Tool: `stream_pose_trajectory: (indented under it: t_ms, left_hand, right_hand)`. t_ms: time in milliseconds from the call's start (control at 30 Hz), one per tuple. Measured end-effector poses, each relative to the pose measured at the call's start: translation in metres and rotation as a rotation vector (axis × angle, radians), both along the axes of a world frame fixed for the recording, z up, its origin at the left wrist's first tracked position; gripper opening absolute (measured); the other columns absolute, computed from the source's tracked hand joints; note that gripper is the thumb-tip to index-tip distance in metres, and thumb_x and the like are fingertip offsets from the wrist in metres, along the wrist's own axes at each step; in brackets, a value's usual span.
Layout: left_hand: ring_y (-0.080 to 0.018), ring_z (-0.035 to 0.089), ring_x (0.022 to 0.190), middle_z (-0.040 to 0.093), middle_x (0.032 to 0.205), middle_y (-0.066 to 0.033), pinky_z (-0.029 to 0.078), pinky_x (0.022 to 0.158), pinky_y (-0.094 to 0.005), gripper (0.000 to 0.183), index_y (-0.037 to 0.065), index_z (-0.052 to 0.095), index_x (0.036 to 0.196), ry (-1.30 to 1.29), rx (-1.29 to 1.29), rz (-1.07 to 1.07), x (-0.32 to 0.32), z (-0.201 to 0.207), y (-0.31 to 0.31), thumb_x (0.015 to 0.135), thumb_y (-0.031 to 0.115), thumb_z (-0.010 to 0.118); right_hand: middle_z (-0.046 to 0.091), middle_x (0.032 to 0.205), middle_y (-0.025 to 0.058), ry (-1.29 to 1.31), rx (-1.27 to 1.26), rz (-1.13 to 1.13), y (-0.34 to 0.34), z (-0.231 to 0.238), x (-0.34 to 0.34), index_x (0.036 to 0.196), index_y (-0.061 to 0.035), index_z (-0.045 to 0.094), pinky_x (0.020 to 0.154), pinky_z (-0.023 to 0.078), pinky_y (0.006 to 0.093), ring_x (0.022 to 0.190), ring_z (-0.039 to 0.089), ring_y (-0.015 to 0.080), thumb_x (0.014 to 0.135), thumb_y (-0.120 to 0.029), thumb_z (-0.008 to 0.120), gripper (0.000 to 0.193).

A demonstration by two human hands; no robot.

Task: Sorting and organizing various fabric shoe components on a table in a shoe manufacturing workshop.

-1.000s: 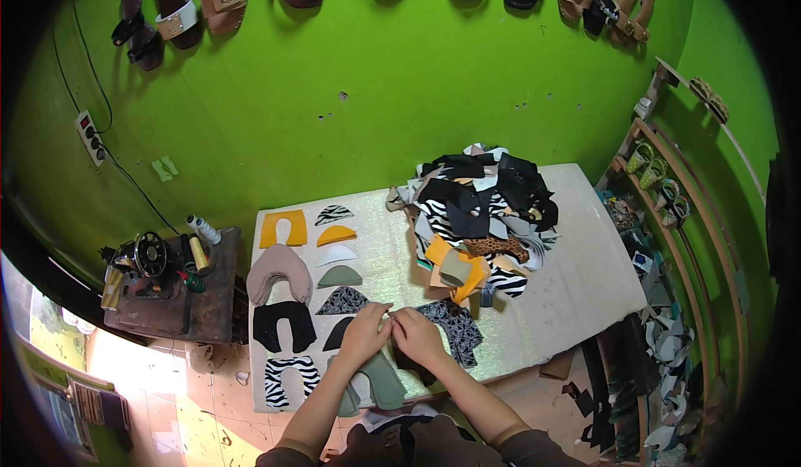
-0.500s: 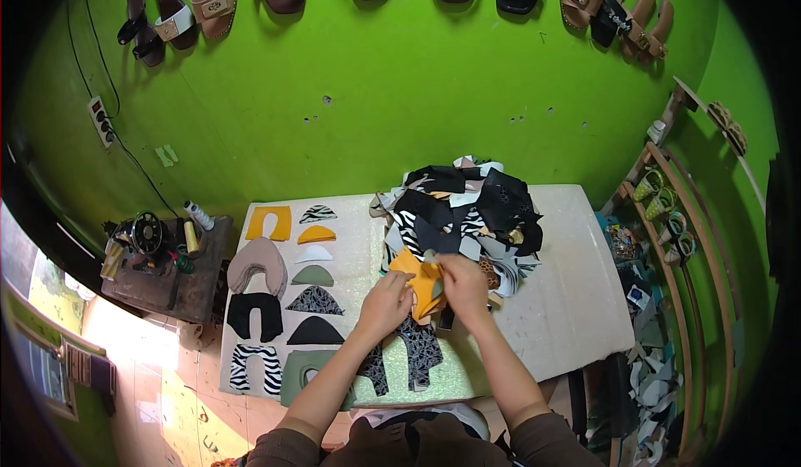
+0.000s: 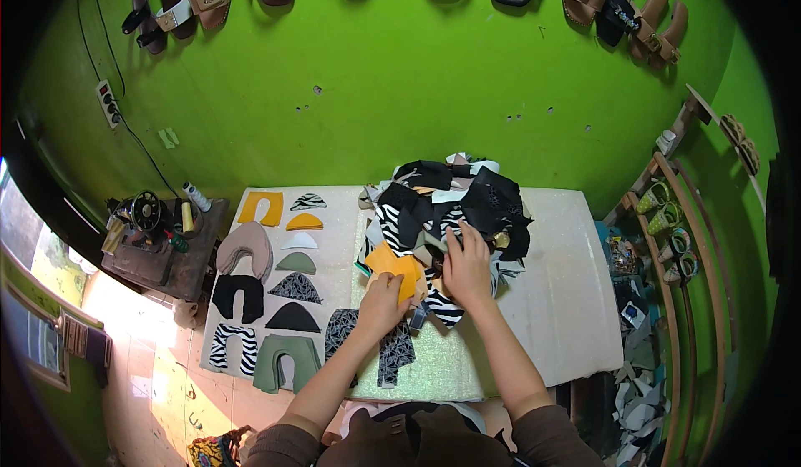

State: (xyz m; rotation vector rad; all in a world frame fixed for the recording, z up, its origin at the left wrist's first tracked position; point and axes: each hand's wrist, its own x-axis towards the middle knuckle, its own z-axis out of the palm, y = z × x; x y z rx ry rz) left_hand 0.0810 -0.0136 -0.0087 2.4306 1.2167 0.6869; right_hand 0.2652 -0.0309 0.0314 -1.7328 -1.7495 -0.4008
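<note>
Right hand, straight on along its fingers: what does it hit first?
The right hand would most likely meet the heap of scraps, probably the zebra-striped piece just ahead; depth there is hard to judge.

Daylight glares on the floor (image 3: 119,321); corners blacken.

The left hand (image 3: 382,307) and the right hand (image 3: 467,268) are both bare. Bare too are the left forearm (image 3: 331,377) and right forearm (image 3: 506,357) behind them. Farther back from the left hand, a plain dark brown left sleeve (image 3: 282,447) ends near the elbow; a matching right sleeve (image 3: 551,434) lies behind the right hand. Between them, the brown shirt front (image 3: 409,448) carries small, blurred markings.
</note>
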Motion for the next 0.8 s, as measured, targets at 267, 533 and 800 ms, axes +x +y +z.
stream_pose_trajectory:
  t_ms: [267, 533, 800]
  left_hand:
    - [-0.0303, 0.057, 0.065, 0.058, 0.076, -0.0183, 0.045, 0.063, -0.0365, 0.021, -0.002, 0.058, 0.089, -0.428, -0.29, 0.222, -0.011, 0.011, 0.003, 0.087, 0.018, 0.051]
    - [-0.012, 0.055, 0.081, 0.06, 0.091, -0.0078, 0.044, 0.073, -0.025, 0.025, -0.005, 0.058, 0.101, -0.907, -0.433, 0.037, -0.006, 0.07, -0.005, 0.091, 0.016, 0.049]
    - [-0.0247, 0.035, 0.125, 0.036, 0.136, -0.0148, 0.023, 0.105, -0.033, 0.044, 0.001, 0.039, 0.132, -0.767, -0.415, -0.484, 0.002, 0.107, 0.011, 0.091, 0.016, 0.038]
  right_hand:
    - [0.051, 0.109, 0.0118, 0.002, 0.031, 0.338, -0.033, -0.001, -0.028, 0.107, -0.0058, 0.056, 0.093, 0.036, 0.0424, 0.108, 0.045, 0.0295, 0.07, -0.007, 0.058, 0.037]
    - [0.054, 0.105, 0.0143, 0.325, -0.052, 0.503, -0.038, 0.03, -0.04, 0.116, -0.0042, 0.053, 0.088, 0.04, 0.0374, 0.098, 0.052, 0.0293, 0.074, -0.009, 0.057, 0.043]
    - [0.034, 0.127, 0.013, 0.969, -0.172, 0.68, -0.018, 0.051, -0.036, 0.137, 0.0006, 0.021, 0.091, 0.041, 0.0288, 0.109, 0.045, 0.0196, 0.081, -0.011, 0.063, 0.071]
